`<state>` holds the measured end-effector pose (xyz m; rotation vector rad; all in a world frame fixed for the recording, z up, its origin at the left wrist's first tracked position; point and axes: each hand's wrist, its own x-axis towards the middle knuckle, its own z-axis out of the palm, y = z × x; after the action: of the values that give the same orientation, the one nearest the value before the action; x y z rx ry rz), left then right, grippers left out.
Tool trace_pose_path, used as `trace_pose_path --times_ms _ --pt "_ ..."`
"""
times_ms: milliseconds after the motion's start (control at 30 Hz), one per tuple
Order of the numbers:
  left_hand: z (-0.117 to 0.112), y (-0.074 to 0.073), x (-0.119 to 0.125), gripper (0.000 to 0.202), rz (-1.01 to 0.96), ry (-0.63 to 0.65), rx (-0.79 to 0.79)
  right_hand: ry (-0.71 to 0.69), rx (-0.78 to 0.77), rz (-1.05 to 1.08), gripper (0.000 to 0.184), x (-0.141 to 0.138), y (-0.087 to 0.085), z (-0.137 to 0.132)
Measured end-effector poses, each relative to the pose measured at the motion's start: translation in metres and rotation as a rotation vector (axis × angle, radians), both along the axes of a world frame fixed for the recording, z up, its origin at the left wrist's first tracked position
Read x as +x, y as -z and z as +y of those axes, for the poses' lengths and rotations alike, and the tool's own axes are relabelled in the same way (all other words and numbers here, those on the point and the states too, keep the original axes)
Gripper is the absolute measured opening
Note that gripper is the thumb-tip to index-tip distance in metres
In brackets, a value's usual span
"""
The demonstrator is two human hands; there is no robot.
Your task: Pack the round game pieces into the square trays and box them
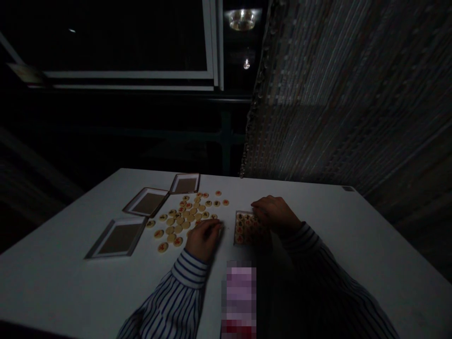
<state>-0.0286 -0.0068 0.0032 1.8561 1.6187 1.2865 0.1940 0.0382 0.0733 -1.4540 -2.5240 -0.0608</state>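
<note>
Several round cream game pieces (183, 217) with red and dark marks lie scattered on a white table (63, 273). My left hand (204, 238) rests at the near right edge of that scatter, fingers curled onto a piece. My right hand (273, 214) lies curled over the far right side of a small box (247, 229) filled with rows of pieces. Both arms wear striped sleeves.
Three shallow empty box parts lie in a row left of the pieces: one (118, 238) nearest, one (146, 202) in the middle, one (185, 183) farthest. A bead curtain (339, 94) hangs at the right behind the table. Dark windows fill the background. The room is dim.
</note>
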Motion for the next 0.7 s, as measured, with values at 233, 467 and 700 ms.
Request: trace_pose_path --times_ms 233,467,700 --pt "0.003 -0.008 -0.025 0.026 0.090 -0.066 -0.010 -0.005 0.005 0.008 0.029 -0.001 -0.006 -0.003" --pt "0.017 -0.019 -0.033 0.027 0.245 0.029 -0.009 -0.016 -0.014 0.015 0.030 0.000 -0.008 0.001" --pt "0.038 -0.020 -0.031 0.028 0.603 0.153 -0.096 -0.060 -0.042 -0.033 0.032 -0.003 -0.006 0.016"
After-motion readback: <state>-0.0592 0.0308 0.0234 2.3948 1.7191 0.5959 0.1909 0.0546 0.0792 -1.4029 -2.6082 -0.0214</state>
